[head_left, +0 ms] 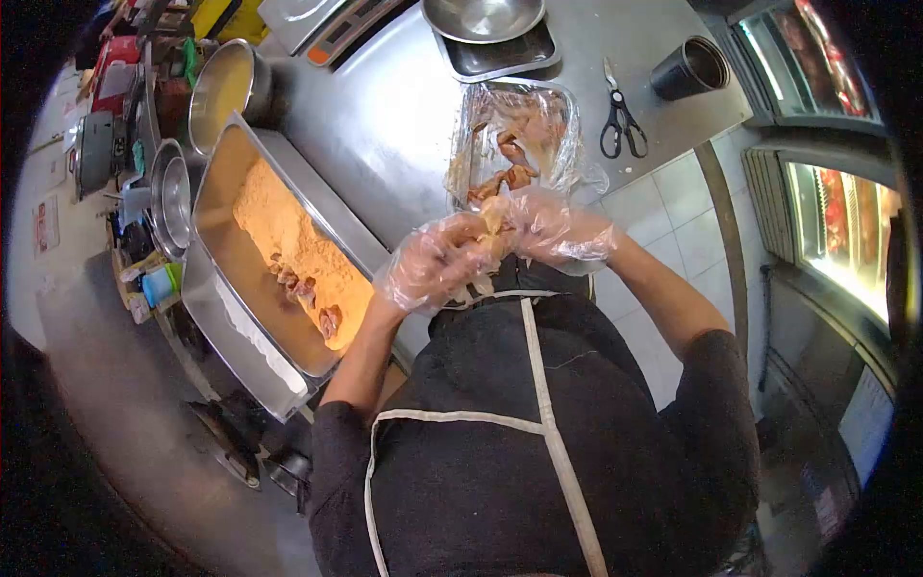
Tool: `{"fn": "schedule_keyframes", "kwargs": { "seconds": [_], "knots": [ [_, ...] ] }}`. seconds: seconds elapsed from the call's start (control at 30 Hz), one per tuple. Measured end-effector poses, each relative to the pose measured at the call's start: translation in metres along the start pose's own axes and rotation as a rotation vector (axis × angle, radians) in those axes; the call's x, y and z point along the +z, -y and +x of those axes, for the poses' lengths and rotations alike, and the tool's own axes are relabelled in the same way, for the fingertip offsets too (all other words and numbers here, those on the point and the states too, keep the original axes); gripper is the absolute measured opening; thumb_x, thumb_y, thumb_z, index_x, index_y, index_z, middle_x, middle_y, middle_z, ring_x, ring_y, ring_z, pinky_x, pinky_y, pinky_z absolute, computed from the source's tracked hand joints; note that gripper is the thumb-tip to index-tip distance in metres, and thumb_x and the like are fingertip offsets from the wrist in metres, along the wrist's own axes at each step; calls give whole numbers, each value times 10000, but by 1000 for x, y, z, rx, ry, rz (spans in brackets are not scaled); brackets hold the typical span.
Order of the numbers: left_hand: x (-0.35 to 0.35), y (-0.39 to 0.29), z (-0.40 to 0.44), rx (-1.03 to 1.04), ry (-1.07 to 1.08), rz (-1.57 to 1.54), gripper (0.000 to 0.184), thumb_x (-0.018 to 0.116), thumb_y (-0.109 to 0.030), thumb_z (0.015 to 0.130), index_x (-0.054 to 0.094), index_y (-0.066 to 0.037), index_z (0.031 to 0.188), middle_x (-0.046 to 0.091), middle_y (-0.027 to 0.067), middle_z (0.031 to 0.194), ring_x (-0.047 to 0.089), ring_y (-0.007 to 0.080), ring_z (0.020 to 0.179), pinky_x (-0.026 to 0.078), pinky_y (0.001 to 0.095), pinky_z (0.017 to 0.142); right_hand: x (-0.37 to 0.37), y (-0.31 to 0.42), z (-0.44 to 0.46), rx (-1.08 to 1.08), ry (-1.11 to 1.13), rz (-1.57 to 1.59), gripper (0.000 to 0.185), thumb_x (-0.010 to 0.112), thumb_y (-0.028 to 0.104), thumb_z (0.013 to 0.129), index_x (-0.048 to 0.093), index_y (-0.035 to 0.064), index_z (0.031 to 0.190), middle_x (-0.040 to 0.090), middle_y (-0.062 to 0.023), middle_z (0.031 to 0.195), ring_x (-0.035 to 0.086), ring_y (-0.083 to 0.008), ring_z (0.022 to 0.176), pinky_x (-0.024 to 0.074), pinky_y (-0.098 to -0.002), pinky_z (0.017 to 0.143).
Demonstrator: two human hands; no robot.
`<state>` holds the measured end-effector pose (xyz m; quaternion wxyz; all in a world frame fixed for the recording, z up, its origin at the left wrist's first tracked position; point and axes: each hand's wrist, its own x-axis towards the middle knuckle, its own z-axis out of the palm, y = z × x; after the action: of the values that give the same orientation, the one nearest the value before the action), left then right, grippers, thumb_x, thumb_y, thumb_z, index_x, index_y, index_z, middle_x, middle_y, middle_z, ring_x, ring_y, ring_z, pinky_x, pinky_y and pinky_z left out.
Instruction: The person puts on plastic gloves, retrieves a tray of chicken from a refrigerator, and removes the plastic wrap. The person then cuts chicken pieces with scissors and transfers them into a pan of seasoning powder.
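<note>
Both of my hands wear clear plastic gloves and meet in front of my apron. My left hand (pixel 435 260) and my right hand (pixel 561 229) are closed on a pale piece of raw meat (pixel 494 213) stretched between them. Fingers and glove film hide much of the piece. Just beyond my hands lies a metal tray (pixel 463 144) lined with plastic film, with several raw meat pieces (pixel 516 176) in it. On my left, a deep metal pan (pixel 332 216) contains orange breading powder (pixel 293 226), and several meat pieces (pixel 298 286) lie on the powder.
Kitchen scissors (pixel 619 120) and a black cup (pixel 690 69) lie at the table's right. A metal bowl (pixel 484 14) rests on a dark tray (pixel 500 58) at the back. A bowl of yellow liquid (pixel 229 94) stands beyond the pan. Lit display fridges (pixel 846 231) are at right.
</note>
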<state>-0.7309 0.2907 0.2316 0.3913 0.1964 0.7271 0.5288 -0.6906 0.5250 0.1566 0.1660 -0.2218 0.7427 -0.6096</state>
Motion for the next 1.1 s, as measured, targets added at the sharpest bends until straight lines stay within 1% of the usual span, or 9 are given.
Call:
{"fn": "schedule_keyframes", "kwargs": {
  "seconds": [0.17, 0.3, 0.37, 0.5, 0.57, 0.77, 0.9, 0.97, 1.1],
  "knots": [
    [-3, -22, -10, -231, 189, 3, 238, 644, -298, 919, 687, -72, 979, 613, 23, 792, 553, 113, 668, 469, 283, 629, -25, -2, 13, -81, -266, -165, 242, 601, 225, 880, 654, 38, 1023, 660, -159, 1030, 624, -292, 1012, 487, -397, 901],
    [-15, 5, -22, -28, -55, 139, 246, 644, -259, 907, 657, -20, 965, 620, 33, 833, 558, 129, 726, 459, 255, 643, -26, 31, 42, 355, -43, -411, 396, 584, 267, 896, 605, 65, 1237, 643, -210, 1043, 626, -309, 1015, 491, -415, 907],
    [-24, 38, -29, 135, -405, -236, 469, 655, -341, 907, 577, -63, 1276, 632, 48, 806, 552, 93, 664, 455, 243, 578, -16, 27, 46, 368, 18, -535, 486, 580, 262, 889, 533, 73, 1334, 634, -226, 1046, 626, -315, 1004, 490, -426, 902],
    [-50, 35, -50, 211, -682, -346, 611, 650, -372, 907, 450, -66, 1397, 649, 35, 865, 535, 99, 624, 461, 220, 613, 5, -31, 52, 103, -352, -431, 505, 682, 344, 800, 584, 35, 1188, 622, -226, 1016, 601, -364, 1004, 469, -432, 880],
    [-72, 81, -80, 226, -969, -94, 696, 628, -380, 924, 327, -76, 1473, 651, 58, 1012, 570, 101, 629, 471, 221, 601, 13, -44, 58, 368, -310, -834, 391, 677, 279, 787, 611, 3, 1056, 636, -210, 918, 611, -382, 915, 470, -457, 851],
    [-73, 92, -184, 468, -1509, -950, 584, 557, -271, 966, 311, -97, 1466, 640, 83, 970, 446, 29, 474, 413, 169, 406, 18, -96, 84, 258, -57, -1100, 283, 523, 176, 832, 618, -44, 981, 637, -228, 1000, 581, -394, 998, 441, -470, 921],
    [-56, 107, -240, 435, -1755, -913, 579, 573, -269, 934, 346, -131, 1448, 625, 112, 1096, 399, 28, 433, 353, 176, 354, 17, -95, 101, 470, -26, -1083, 258, 523, 140, 819, 662, -13, 972, 649, -218, 1048, 573, -380, 1044, 429, -445, 948],
    [-42, 114, -248, 382, -1806, -936, 371, 583, -271, 936, 519, -114, 1266, 618, 25, 1072, 489, 30, 507, 387, 161, 378, 19, -98, 106, 555, -6, -1077, 254, 528, 143, 817, 663, -16, 963, 653, -216, 1028, 583, -375, 1017, 441, -443, 923],
    [-28, 115, -235, 292, -1890, -945, 523, 617, -334, 911, 465, -82, 1344, 592, 48, 1068, 596, 118, 818, 430, 182, 459, 20, -106, 111, 688, 7, -1069, 247, 539, 147, 813, 665, -20, 944, 660, -210, 990, 603, -366, 962, 466, -440, 872]
  ]
}}
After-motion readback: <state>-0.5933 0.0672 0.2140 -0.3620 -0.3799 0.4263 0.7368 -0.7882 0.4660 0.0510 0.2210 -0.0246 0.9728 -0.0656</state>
